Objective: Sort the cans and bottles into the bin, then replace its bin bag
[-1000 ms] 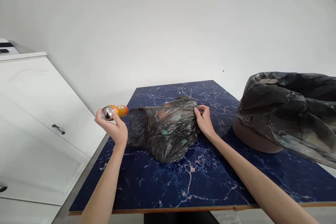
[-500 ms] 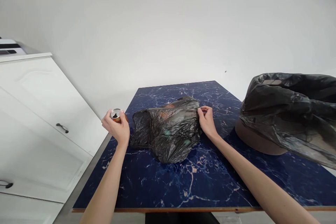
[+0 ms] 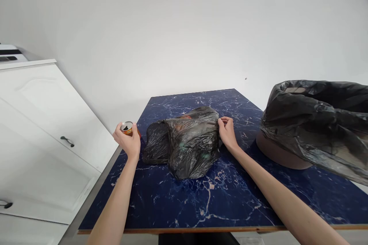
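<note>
My left hand (image 3: 128,139) is wrapped round an orange drink can (image 3: 127,128) with an opened silver top, held above the table's left side. In the middle of the table lies a thin black plastic bag (image 3: 191,145). Reddish and green things show faintly through its film, too veiled to name. My right hand (image 3: 227,132) pinches the bag's right edge between thumb and fingers. The bag's left part is folded flat on the table.
The blue marbled table (image 3: 178,203) reaches to the white wall. On the right stands a brown bin (image 3: 283,153) lined with a black bag (image 3: 313,118) hanging over its rim. A white cabinet (image 3: 51,134) with dark handles is at the left.
The bag's upper left fold has shifted slightly right and its top has sagged a little. Both hands keep their holds, the can staying nearly in place.
</note>
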`<state>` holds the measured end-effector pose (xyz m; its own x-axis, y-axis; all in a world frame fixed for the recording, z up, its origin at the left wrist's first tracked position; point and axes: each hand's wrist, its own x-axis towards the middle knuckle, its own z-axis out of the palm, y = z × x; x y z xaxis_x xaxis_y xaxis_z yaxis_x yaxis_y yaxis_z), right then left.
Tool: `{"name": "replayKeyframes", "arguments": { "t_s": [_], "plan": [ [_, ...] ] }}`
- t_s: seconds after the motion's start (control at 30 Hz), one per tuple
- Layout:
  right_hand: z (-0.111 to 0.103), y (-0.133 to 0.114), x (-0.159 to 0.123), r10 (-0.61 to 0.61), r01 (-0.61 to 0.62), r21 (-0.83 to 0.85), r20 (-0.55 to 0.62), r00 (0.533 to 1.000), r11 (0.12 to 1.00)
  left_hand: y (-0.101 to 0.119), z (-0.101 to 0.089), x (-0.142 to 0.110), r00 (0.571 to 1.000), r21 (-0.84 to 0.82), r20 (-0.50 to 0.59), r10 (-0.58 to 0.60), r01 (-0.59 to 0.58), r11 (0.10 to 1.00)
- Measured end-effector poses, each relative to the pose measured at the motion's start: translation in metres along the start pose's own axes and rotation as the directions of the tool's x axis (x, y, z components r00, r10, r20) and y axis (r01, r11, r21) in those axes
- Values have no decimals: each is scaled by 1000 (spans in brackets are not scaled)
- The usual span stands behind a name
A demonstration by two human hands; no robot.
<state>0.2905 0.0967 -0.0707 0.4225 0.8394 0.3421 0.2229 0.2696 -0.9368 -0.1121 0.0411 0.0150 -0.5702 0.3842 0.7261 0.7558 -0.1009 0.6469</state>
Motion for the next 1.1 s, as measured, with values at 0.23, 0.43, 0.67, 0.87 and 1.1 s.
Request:
{"name": "replayKeyframes", "arguments": {
  "t_s": [0.23, 0.43, 0.67, 0.87, 1.1],
  "plan": [
    [0, -2, -1, 28, -28, 29, 20, 999, 999, -1, 2, 0, 999, -4, -18, 41, -41, 999],
    [-1, -13, -4, 28, -41, 105, 130, 991, 994, 21, -5, -3, 980, 2, -68, 185, -185, 983],
    [-3, -14, -5, 42, -65, 136, 166, 985, 989, 42, -13, -18, 816, -143, 366, 447, -426, 894],
    [-2, -12, -4, 71, -90, 116, 158, 985, 989, 43, -3, -44, 416, -274, 758, 502, -496, 824],
    [-1, -10, -3, 77, -86, 61, 132, 988, 994, 36, 15, -61, 513, -223, 741, 433, -420, 879]
  ]
}}
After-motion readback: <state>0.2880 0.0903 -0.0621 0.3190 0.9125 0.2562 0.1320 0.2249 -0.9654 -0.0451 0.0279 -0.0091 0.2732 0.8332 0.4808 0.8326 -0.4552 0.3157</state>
